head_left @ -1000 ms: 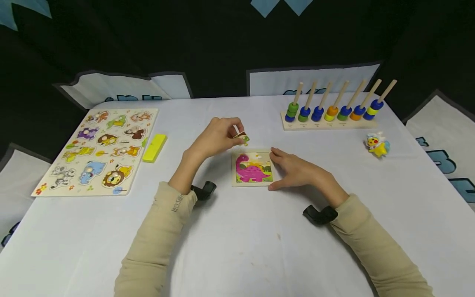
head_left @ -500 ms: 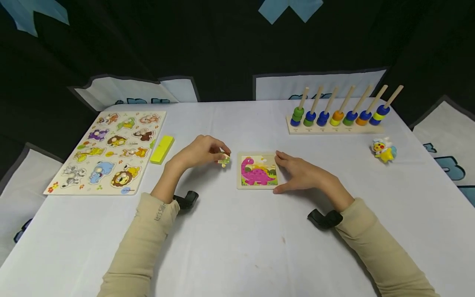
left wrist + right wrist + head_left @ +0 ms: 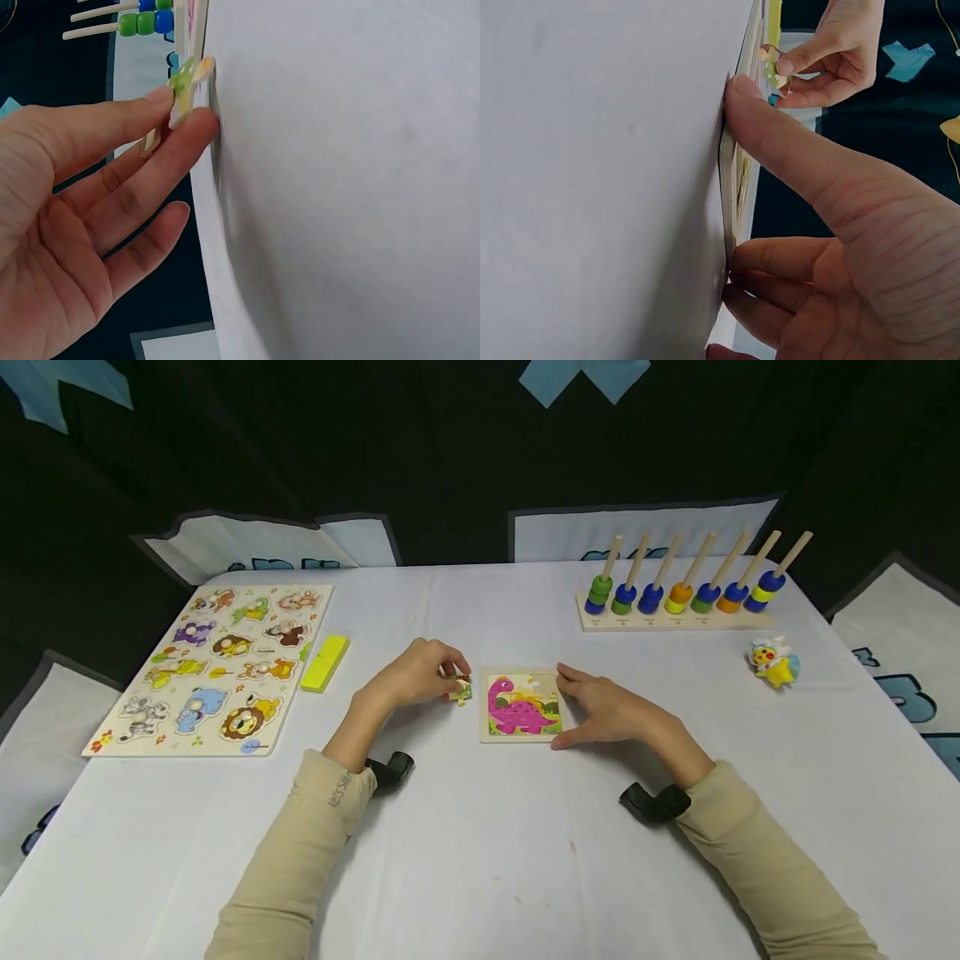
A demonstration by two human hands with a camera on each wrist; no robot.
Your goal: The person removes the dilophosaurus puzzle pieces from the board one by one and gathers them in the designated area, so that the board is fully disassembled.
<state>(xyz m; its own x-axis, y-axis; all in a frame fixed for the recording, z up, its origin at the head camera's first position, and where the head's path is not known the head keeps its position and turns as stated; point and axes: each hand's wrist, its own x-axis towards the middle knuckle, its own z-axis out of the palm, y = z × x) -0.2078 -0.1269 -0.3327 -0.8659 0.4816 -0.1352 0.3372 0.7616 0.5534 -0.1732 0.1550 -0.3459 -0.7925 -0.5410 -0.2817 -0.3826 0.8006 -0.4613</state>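
Observation:
My left hand pinches small jigsaw pieces between thumb and fingertips, just left of the dinosaur puzzle. Green and yellow print shows on the pieces in the left wrist view, with pale wooden edges; the fingers partly cover them. The dinosaur puzzle is a square wooden board with a pink dinosaur picture, lying flat on the table. At its right side, my right hand holds the board, thumb at the near corner and fingers at the far one. The right wrist view shows those fingertips along the board's edge.
A large animal puzzle board lies at the left, with a yellow block beside it. At the back right stands a peg rack with coloured beads. A small yellow toy figure is in front of it.
My left hand has moved left and down from beyond the puzzle's top edge, then slightly back right, still pinching the pieces. The right hand stays at the board, and the head view has shifted slightly.

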